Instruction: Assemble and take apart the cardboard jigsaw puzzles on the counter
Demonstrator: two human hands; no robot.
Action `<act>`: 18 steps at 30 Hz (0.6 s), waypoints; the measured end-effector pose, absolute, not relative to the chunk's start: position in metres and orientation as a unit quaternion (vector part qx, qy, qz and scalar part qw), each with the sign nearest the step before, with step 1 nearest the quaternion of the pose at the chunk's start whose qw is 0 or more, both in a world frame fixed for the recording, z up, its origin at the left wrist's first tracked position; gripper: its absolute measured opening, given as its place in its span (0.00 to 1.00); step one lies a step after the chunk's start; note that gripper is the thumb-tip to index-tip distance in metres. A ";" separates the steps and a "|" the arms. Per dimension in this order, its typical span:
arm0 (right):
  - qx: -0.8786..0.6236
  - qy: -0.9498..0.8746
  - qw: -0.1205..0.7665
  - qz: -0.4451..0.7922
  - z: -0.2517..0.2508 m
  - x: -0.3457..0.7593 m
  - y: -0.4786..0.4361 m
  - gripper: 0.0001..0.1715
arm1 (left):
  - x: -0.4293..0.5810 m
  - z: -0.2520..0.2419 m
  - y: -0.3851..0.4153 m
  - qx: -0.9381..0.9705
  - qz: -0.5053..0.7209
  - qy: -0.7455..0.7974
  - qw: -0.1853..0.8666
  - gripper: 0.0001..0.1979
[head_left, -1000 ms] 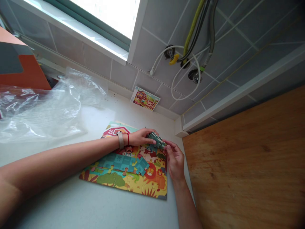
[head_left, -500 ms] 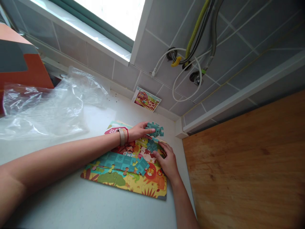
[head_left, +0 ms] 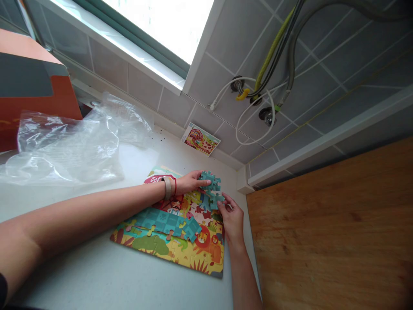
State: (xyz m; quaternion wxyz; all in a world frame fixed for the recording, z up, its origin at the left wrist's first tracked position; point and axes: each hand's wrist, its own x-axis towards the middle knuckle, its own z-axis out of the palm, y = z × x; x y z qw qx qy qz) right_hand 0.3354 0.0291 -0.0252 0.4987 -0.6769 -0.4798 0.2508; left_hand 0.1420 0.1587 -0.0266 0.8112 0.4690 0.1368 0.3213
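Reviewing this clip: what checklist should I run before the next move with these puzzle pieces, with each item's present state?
1. Left hand grips the joined teal pieces: ok.
2. Right hand pinches the single teal piece: ok.
3. Held pieces picture side up: not ok, teal backs show.
4. Puzzle lies flat on the counter: ok.
5. Reference card in view beyond the puzzle: ok.
6. Puzzle area under the hands: cannot tell, covered.
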 end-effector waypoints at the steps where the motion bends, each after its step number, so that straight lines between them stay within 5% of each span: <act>1: -0.671 -0.456 0.523 0.259 -0.025 0.337 0.029 0.31 | 0.142 -0.026 0.157 0.493 0.317 0.125 0.801 0.25; 6: -0.635 -0.386 0.609 0.279 -0.021 0.323 0.029 0.39 | 0.143 -0.026 0.153 0.654 0.308 0.080 0.686 0.24; 11: -0.604 -0.386 0.597 0.360 -0.020 0.308 0.027 0.24 | 0.142 -0.031 0.148 0.759 0.388 0.151 0.500 0.27; 18: -0.594 -0.459 0.556 0.357 -0.016 0.309 0.020 0.25 | 0.141 -0.036 0.139 0.815 0.378 0.106 0.427 0.32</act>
